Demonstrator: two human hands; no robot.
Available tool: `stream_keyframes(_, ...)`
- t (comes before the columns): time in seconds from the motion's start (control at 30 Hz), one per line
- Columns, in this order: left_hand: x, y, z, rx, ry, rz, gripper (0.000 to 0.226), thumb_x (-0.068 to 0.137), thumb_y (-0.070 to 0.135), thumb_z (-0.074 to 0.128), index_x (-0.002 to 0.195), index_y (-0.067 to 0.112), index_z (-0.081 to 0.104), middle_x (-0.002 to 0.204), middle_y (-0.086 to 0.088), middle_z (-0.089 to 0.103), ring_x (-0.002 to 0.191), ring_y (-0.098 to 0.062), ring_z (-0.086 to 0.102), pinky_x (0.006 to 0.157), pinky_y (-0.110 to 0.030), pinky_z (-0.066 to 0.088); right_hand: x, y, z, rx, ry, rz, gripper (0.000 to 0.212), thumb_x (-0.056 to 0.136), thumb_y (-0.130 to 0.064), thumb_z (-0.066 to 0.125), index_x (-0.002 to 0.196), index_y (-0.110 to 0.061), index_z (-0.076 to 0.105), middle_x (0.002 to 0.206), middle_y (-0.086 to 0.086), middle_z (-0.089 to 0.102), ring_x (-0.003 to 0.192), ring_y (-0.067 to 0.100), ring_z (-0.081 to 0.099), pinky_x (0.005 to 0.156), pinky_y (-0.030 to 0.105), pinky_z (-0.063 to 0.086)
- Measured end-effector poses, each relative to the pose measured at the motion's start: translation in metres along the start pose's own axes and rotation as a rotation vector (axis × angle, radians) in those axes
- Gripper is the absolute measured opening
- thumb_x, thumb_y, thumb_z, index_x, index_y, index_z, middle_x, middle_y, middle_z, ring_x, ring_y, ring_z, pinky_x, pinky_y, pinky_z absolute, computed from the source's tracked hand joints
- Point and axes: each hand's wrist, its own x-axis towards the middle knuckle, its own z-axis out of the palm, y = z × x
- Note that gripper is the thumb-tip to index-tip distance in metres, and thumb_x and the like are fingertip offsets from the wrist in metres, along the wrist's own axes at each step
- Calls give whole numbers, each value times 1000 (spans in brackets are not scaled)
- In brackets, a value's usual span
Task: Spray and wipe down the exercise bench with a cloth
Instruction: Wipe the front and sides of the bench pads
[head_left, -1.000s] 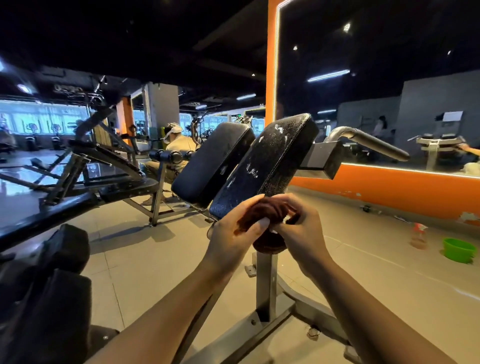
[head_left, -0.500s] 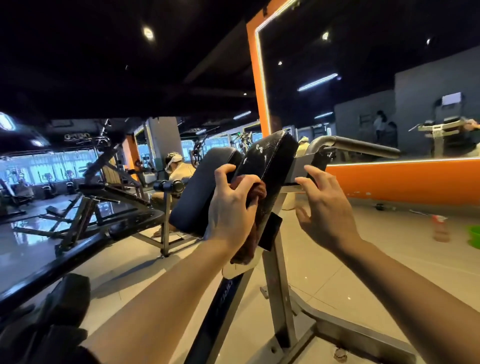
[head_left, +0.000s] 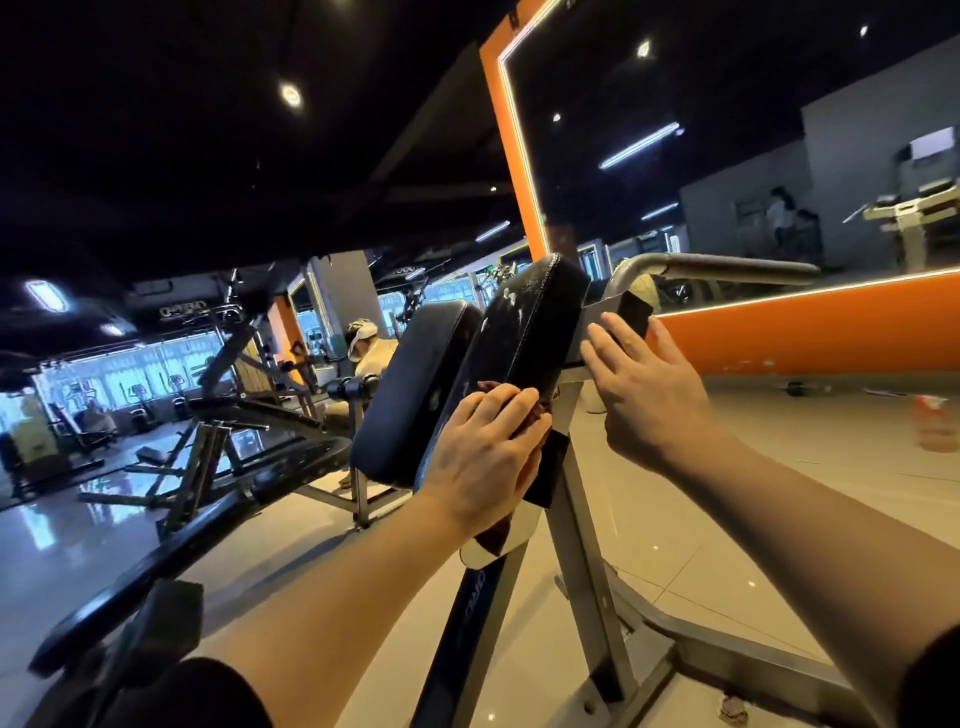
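A black padded bench pad (head_left: 535, 317), speckled with white spray foam, tilts up on a grey steel frame (head_left: 587, 545). My left hand (head_left: 483, 462) presses a dark red cloth (head_left: 491, 538) flat against the lower part of that pad, fingers straight; most of the cloth is hidden under the palm. My right hand (head_left: 644, 395) rests with straight fingers on the metal bracket beside the pad, below the grey handle bar (head_left: 727, 267). A second black pad (head_left: 410, 389) stands just left of the first.
An orange-framed mirror wall (head_left: 779, 338) runs behind the bench. A blurred spray bottle (head_left: 935, 423) stands on the tiled floor at right. Other gym machines (head_left: 208, 415) and a seated person (head_left: 371, 353) fill the left side.
My left hand slid the cloth down the pad from its upper part. My right hand moved in and settled on the bracket. The view has come closer to the bench.
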Motion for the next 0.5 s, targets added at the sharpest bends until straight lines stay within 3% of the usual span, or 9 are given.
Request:
stream_keyframes(0.1, -4, 3, -3, 7, -2, -8, 39, 94, 37, 42, 119, 21, 67, 130, -6, 59, 119, -28, 53, 95, -41, 46, -1, 2, 0, -7, -7, -13, 73, 95, -32, 46, 155, -15, 7, 163, 9, 1, 150, 28, -10, 119, 51, -4)
stream_keyframes(0.23, -19, 6, -8, 12, -44, 39, 33, 85, 28, 66, 116, 17, 68, 124, -9, 60, 111, -31, 55, 78, -40, 55, -1, 3, 1, -22, -26, -15, 73, 96, -33, 45, 155, -16, 6, 163, 9, 1, 150, 28, -9, 119, 51, -2)
stream_keyframes(0.37, -62, 18, -14, -20, -162, 198, 27, 80, 24, 67, 106, 15, 67, 113, -7, 57, 101, -25, 54, 64, -33, 58, 2, 3, 3, -9, -25, -16, 73, 95, -36, 45, 155, -15, 9, 163, 9, 3, 150, 28, -8, 120, 52, 0)
stream_keyframes(0.43, -80, 16, -18, -68, -201, 250, 29, 80, 22, 69, 108, 15, 62, 113, -8, 55, 100, -25, 54, 62, -32, 58, 3, 3, 5, 0, -27, -8, 73, 95, -36, 46, 155, -14, 11, 163, 9, 5, 150, 29, -7, 121, 52, 2)
stream_keyframes(0.5, -78, 7, -23, -106, -121, 237, 43, 79, 19, 68, 119, 16, 55, 115, -11, 57, 100, -26, 57, 65, -31, 59, 3, 2, 5, 2, -31, -5, 74, 94, -35, 46, 155, -13, 11, 163, 9, 6, 150, 29, -6, 121, 51, 3)
